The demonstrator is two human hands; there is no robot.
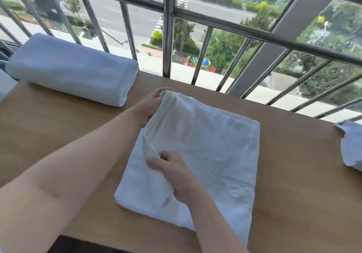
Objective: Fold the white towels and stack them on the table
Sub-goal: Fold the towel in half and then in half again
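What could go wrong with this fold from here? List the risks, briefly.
1. The left hand and right hand hold only the left edge of the towel; carried over unevenly, the fold may end skewed.
2. Pulling that edge could drag the whole towel across the table, bunching the lower layers.
3. The crumpled towel near the table's edge at the right might slip off.

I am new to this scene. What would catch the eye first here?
First, the white towel lying in the middle of the wooden table, with both hands gripping its left edge: the left hand at the far corner, the right hand nearer. Then the folded towel at the far left, before the metal railing.
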